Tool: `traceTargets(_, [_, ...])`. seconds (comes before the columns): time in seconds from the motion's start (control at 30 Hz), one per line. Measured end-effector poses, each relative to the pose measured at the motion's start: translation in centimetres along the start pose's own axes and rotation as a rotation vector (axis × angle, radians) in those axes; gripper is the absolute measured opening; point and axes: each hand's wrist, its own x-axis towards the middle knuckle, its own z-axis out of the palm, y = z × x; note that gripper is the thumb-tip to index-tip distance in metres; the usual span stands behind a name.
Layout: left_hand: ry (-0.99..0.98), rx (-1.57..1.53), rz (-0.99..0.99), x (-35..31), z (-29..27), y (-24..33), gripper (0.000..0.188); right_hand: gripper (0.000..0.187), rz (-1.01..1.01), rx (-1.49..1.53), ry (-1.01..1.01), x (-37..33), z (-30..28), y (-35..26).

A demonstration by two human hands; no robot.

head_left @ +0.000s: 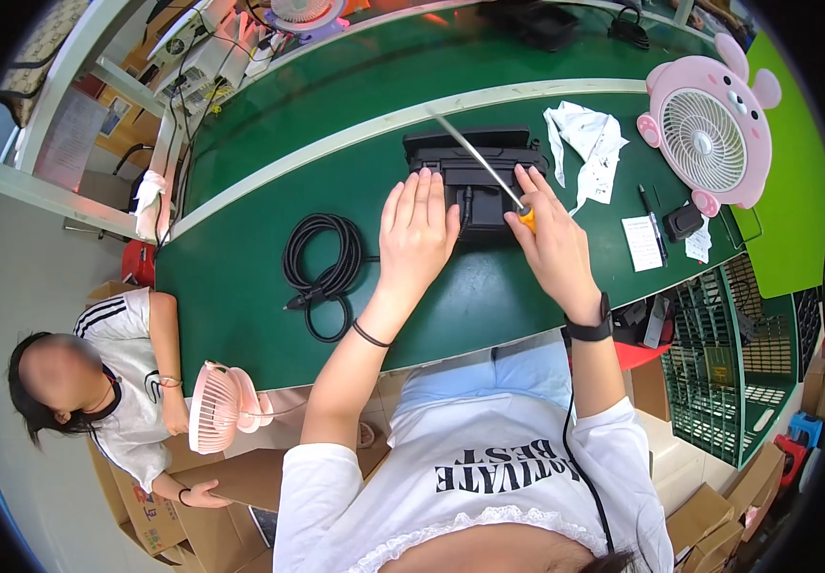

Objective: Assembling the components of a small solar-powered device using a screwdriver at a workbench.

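Note:
A black boxy device (462,174) with a ribbed upper edge and a short cable stub on its face rests on the green table (231,277). My left hand (415,229) lies against its left side, fingers stretched out and holding nothing. Along the device's right side, my right hand (556,244) holds a screwdriver (527,217) by its yellow handle, between thumb and palm. The shaft slants up and left across the device, with its tip above the far edge. To the left is a coiled black cable (317,289), whose lead runs under my left forearm.
A white rail (336,143) crosses behind the device. Rightward lie a crumpled white cloth (589,148), a notepad (641,244), a pen (654,226), a small black block (683,222) and a pink animal-shaped fan (704,141). At left, a person (126,382) sits beside a small pink fan (212,420).

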Motion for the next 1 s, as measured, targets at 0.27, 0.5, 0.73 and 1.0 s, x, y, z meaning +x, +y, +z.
traceTargets(0.27, [-0.115,0.173,-0.108,-0.2,-4.9,1.2,0.029,0.021,0.274,0.116,0.153,-4.7,-2.5,0.4])
traceTargets(0.5, [-0.251,-0.045,-0.092,3.4,-2.7,-0.8,0.079,0.032,0.312,0.425,-0.140,-8.0,-4.3,-2.0])
traceTargets(0.73, [-0.293,-0.093,-0.292,5.0,1.9,-2.3,0.089,0.040,0.309,0.438,-0.096,-9.5,-4.4,-2.3])
traceTargets(1.0, [-0.259,-0.018,-0.361,5.5,2.7,-3.6,0.086,0.036,0.157,0.051,-0.051,-9.0,-3.6,-2.9])
